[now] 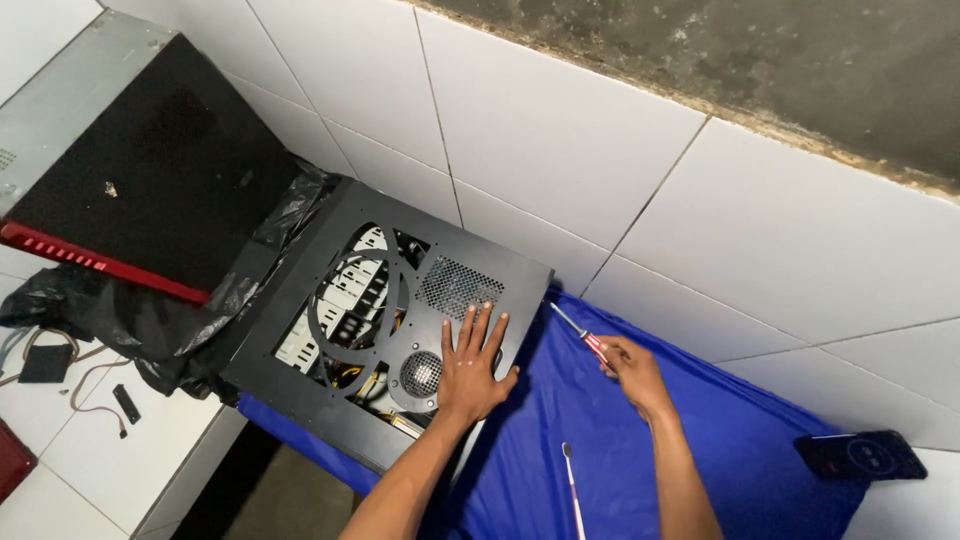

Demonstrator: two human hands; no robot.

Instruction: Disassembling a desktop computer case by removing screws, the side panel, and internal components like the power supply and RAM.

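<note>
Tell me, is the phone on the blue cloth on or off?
On. The phone lies flat at the edge of the blue cloth, its screen lit with a round dial.

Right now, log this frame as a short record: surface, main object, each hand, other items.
surface: blue cloth spread over a white tiled counter
main object: black computer case lying on its side, perforated panel facing up
left hand: flat on the case panel, fingers spread
right hand: holds a red-handled screwdriver, tip pointing toward the case's right edge
other items: second screwdriver on the cloth; dark phone at the right; black and red case at upper left; black plastic bag
</note>
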